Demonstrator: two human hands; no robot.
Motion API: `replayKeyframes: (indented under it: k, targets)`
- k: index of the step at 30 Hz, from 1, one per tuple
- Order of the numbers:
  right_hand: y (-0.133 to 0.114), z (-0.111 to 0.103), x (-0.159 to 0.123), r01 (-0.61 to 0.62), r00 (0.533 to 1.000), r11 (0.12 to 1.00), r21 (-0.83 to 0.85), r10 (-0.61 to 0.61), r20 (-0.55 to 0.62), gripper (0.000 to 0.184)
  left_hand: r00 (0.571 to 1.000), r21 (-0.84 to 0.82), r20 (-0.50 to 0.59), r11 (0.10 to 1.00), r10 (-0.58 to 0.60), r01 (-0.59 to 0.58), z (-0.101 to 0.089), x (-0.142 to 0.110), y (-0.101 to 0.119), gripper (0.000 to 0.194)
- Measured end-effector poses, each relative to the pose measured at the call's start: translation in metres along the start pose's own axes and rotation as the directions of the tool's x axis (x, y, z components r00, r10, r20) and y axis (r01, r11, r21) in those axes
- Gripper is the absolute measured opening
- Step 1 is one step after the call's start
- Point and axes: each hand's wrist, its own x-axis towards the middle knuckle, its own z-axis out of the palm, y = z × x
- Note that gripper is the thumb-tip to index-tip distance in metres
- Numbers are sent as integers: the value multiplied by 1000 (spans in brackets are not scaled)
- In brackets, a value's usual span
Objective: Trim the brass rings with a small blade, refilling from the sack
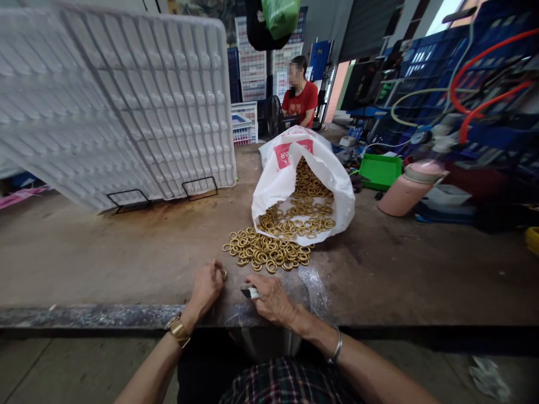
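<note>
My left hand (208, 287), with a gold watch at the wrist, pinches a brass-coloured ring (224, 274) just above the near part of the worktable. My right hand (273, 298) is closed around a small tool with a dark, pointed blade-like tip and a pale body (251, 293); its tip points left toward the ring. Just beyond both hands lies a loose pile of similar rings (269, 252). They spill from the mouth of a white plastic sack (343, 205) with red print, which lies on its side with many more rings inside.
White ribbed plastic trays (168, 101) stand upright in black wire holders on the left. At right are a pink bottle (406, 191), a green tray (381, 171) and orange hoses (467, 106). Across the table sits a person in a red shirt (301, 101), near stacked crates (252, 64).
</note>
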Motion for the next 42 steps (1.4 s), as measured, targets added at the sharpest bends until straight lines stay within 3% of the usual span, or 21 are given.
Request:
replayKeyframes:
  k: [7,11,14,18,20,22,26,28,31,35,38,40,42]
  targets:
    - [-18,-6,10,160,985,985,71,-155,-72,44,996,-297,78,953,-40,61,1,-13,17,16]
    - [-19,-7,16,194,980,981,9,-194,-50,41,979,-546,199,825,-38,143,-3,-21,29,10]
    - [-16,-5,17,195,979,981,-11,-195,-50,39,939,-633,332,717,-90,292,-4,-24,34,8]
    - [-10,-1,14,229,969,969,94,-217,-119,33,845,-698,513,499,-152,514,-4,-26,35,17]
    - [-9,0,13,167,979,968,186,-142,-144,27,830,-749,543,375,-127,547,-5,-28,35,23]
    - [-11,0,15,23,987,951,308,28,-159,17,841,-800,530,265,-108,538,-5,-33,34,29]
    - [-17,-3,20,-220,931,755,618,352,-99,15,882,-866,454,172,-128,470,0,-45,34,38]
    - [-20,-5,22,-236,921,668,706,386,-57,16,899,-880,416,190,-136,435,5,-50,34,38]
    - [-24,-6,21,-241,922,612,753,387,-20,18,923,-881,353,277,-155,383,11,-55,38,34]
    - [-25,-5,19,-289,909,572,768,415,33,21,970,-826,169,511,-175,236,14,-57,42,25]
    - [-23,-6,19,-315,909,554,770,410,77,27,994,-704,-8,707,-105,69,13,-59,43,17]
    - [-22,-7,21,-330,912,555,763,397,105,33,995,-629,-86,777,-49,-16,14,-61,42,14]
    - [-21,-9,22,-341,914,566,750,387,123,35,995,-601,-95,797,-6,-53,14,-62,41,14]
